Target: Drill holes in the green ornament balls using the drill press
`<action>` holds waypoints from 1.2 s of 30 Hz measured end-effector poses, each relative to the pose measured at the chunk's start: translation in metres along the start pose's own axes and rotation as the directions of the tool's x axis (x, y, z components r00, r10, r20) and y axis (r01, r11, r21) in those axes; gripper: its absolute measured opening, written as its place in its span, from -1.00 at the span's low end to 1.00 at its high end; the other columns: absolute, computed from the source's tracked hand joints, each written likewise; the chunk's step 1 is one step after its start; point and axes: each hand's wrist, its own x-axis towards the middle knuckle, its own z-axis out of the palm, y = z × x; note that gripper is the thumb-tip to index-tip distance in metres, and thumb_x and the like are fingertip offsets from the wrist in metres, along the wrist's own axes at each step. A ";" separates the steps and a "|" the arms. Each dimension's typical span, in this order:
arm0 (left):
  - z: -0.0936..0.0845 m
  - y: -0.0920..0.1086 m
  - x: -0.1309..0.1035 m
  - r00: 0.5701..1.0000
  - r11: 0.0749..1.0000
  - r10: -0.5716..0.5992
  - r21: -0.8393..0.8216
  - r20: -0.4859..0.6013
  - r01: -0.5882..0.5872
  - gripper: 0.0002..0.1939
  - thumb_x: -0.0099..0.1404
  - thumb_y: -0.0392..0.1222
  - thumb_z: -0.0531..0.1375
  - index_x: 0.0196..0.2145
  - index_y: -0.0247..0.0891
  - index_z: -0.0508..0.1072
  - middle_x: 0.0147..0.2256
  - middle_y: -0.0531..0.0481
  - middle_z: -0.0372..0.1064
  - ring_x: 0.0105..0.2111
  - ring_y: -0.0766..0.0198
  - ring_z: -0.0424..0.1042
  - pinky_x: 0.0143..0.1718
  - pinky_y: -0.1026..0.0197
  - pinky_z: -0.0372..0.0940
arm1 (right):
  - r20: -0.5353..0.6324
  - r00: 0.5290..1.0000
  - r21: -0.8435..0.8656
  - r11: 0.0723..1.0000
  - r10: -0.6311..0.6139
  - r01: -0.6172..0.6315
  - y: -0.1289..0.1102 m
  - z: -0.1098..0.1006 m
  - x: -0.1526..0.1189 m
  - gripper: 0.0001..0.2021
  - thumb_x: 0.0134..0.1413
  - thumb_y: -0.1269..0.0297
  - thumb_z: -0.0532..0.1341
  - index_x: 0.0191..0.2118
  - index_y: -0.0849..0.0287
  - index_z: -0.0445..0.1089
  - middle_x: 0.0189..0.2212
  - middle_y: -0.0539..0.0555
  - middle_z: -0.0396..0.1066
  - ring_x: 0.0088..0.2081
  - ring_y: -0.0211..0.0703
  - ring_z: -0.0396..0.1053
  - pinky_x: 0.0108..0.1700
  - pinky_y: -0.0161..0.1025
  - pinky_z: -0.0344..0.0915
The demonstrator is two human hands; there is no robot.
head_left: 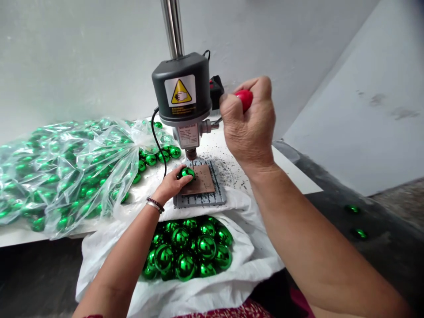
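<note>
Under the drill press (181,88), my left hand (172,182) holds a shiny green ball (187,173) between thumb and fingers, close beside the thin drill bit. The ball is over the left part of a brown wooden board (204,182), which lies on the grey slotted base (215,201). My right hand (250,119) is raised at the right of the machine, its fingers wrapped round the red knob (245,100) of the lever. Whether the bit touches the ball is too small to tell.
Clear plastic bags (82,172) full of green balls cover the table's left side. Several more balls (185,247) lie in a white cloth sack (251,254) in front of the base. Dark chips dot the white table (291,176). Two balls (360,233) are on the floor.
</note>
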 end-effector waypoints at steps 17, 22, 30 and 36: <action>0.004 0.019 0.012 0.997 0.987 -0.014 0.161 0.081 0.001 -0.49 0.07 -0.08 0.35 -0.01 -0.28 0.54 -0.26 -0.03 0.53 -0.23 0.17 0.45 -0.07 0.14 0.33 | 0.028 0.999 -0.073 0.997 0.039 -0.037 -0.010 -0.006 0.002 -0.84 0.20 0.24 0.15 -0.29 0.17 0.14 -0.43 -0.09 0.15 -0.43 -0.50 0.13 -0.29 -0.42 0.28; 0.012 0.014 0.012 0.997 0.997 -0.063 -0.042 0.036 0.064 -0.40 0.00 -0.10 0.39 0.02 -0.33 0.52 -0.22 -0.04 0.53 -0.22 0.20 0.45 -0.08 0.17 0.34 | 0.017 1.000 -0.114 0.993 0.026 -0.024 -0.007 -0.008 -0.002 -0.84 0.22 0.21 0.14 -0.28 0.16 0.16 -0.39 -0.06 0.20 -0.37 -0.45 0.21 -0.28 -0.40 0.30; 0.019 0.013 0.015 0.998 0.998 -0.052 -0.030 0.020 0.053 -0.48 -0.02 -0.05 0.39 -0.08 -0.27 0.56 -0.33 0.06 0.49 -0.29 0.23 0.41 -0.20 0.23 0.31 | -0.017 0.999 -0.118 0.992 -0.045 0.042 -0.001 -0.008 -0.006 -0.81 0.21 0.16 0.14 -0.29 0.16 0.17 -0.38 -0.06 0.21 -0.36 -0.44 0.20 -0.29 -0.39 0.31; 0.023 0.005 0.018 0.999 0.996 -0.042 -0.074 0.030 0.045 -0.46 -0.04 -0.01 0.39 -0.08 -0.25 0.54 -0.34 0.08 0.47 -0.32 0.26 0.39 -0.25 0.24 0.26 | -0.035 0.998 -0.109 0.992 -0.060 0.056 -0.001 -0.008 -0.007 -0.81 0.19 0.17 0.15 -0.30 0.17 0.17 -0.40 -0.06 0.19 -0.36 -0.44 0.17 -0.25 -0.38 0.32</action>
